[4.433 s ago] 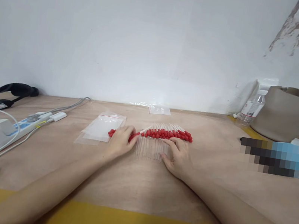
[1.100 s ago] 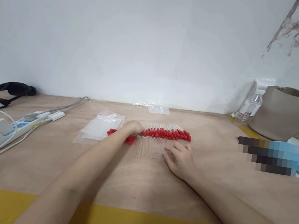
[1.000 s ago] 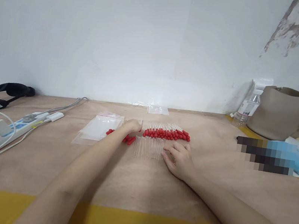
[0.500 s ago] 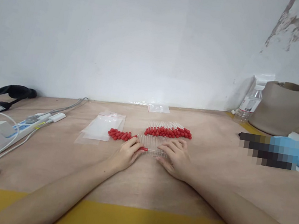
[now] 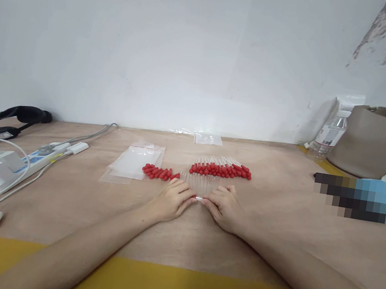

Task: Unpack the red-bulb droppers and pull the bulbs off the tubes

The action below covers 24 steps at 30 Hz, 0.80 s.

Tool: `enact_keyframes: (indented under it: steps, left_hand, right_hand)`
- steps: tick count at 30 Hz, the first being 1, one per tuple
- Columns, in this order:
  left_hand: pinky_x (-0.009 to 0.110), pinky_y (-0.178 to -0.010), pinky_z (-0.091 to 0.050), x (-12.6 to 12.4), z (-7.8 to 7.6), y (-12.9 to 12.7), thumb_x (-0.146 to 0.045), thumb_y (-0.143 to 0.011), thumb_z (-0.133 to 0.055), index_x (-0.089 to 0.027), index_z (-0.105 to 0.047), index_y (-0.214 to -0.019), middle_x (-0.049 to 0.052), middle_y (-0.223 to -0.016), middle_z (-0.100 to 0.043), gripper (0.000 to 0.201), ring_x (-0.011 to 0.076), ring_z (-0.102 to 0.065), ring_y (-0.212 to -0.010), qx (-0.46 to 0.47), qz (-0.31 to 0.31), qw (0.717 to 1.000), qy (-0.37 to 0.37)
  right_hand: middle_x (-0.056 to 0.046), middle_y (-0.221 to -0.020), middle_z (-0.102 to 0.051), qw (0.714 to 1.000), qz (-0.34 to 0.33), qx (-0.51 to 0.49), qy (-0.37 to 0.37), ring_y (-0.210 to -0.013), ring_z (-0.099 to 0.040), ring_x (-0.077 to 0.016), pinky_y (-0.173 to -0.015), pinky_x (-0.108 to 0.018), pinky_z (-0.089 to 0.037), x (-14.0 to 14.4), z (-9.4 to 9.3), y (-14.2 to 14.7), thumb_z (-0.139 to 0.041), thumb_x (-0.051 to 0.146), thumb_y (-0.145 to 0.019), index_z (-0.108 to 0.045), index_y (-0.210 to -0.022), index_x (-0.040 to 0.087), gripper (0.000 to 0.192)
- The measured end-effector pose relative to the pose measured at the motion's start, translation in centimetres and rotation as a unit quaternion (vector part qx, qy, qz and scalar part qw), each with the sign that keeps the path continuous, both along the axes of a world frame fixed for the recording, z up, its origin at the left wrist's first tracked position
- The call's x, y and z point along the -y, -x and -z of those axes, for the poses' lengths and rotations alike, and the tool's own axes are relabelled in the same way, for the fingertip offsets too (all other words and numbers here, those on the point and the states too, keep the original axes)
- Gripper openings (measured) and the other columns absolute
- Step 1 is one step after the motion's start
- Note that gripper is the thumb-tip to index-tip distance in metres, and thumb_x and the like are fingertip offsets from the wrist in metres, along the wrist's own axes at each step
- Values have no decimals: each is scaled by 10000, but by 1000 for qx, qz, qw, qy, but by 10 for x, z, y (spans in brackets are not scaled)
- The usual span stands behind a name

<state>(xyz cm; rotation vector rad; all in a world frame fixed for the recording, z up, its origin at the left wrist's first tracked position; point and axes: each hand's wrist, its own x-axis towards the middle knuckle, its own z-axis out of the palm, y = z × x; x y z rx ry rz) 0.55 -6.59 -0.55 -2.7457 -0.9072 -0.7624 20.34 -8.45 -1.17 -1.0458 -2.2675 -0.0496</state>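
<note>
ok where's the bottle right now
In the head view, the bottle is at the right, near the wall, just left of the handbag.

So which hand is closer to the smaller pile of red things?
Left. The left hand is just on the near side of the smaller red pile, by its right end. The right hand is farther right, by the right end of the clear tubes.

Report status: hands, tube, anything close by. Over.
Left hand and right hand holding one tube between them, red at its left end. More clear tubes just beyond. Red caps off left.
</note>
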Motion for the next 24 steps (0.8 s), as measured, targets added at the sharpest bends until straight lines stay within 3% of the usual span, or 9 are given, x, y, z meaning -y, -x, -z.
enact_keyframes:
  steps: [7,15,20,24]
  left_hand:
    - [332,-760,-302,7,-11,0,-271,-899,-312,-160,-538,-781,41,-730,-521,278,156,-449,-744,-73,12,997,-2]
    - [327,-759,-285,10,-12,1,-263,-901,-297,-154,-496,-729,32,-725,-500,285,152,-430,-742,-84,16,996,25]
    - [319,-744,-301,10,-13,3,-258,-902,-292,-160,-497,-719,32,-728,-495,292,152,-428,-734,-67,26,996,46]
    - [319,-742,-317,11,-9,5,-268,-903,-294,-163,-512,-773,37,-740,-502,275,159,-433,-758,-76,25,996,45]
  right_hand:
    - [7,-555,-506,993,-50,17,-105,-652,-399,-117,-710,-308,-229,-1,2,-6,-391,282,-876,-594,-662,175,314]
    - [7,-587,-514,962,-80,102,-242,-639,-376,-117,-680,-308,-253,-1,-1,-16,-396,176,-874,-587,-791,164,209]
    - [17,-603,-531,949,-89,148,-266,-632,-415,-107,-696,-317,-266,0,-4,-23,-348,144,-891,-588,-872,196,246]
    - [26,-643,-559,951,-107,127,-262,-659,-456,-101,-734,-324,-268,-1,-2,-31,-375,131,-879,-578,-942,222,232]
